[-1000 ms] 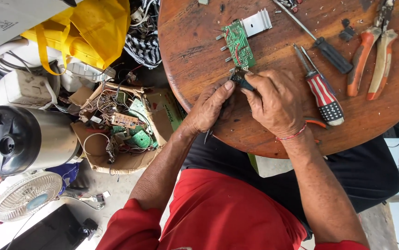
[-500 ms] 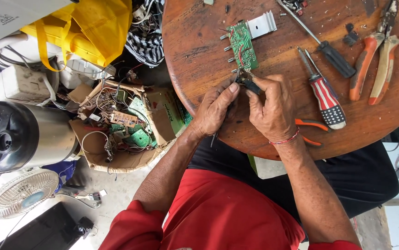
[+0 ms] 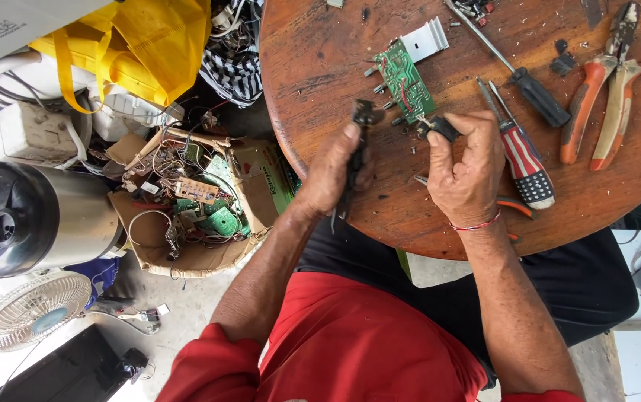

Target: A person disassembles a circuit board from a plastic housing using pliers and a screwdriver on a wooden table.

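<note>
The round wooden bench (image 3: 320,67) is cut off by the top and right edges. The left hand (image 3: 333,175) covers most of the dark tool (image 3: 363,126) it grips. The right hand (image 3: 468,170) hides much of a small black part (image 3: 441,128); its kind cannot be told. The orange-handled pliers (image 3: 603,97) lose their tips at the top edge.

Red short-sleeved shirt (image 3: 350,350), sleeves ending above the elbows, black trousers (image 3: 484,290) across the lap, thin red thread bracelet (image 3: 475,224) around the right wrist, forearms bare, both hands, left (image 3: 331,175) and right (image 3: 465,175), ungloved, no rings or watch visible
</note>
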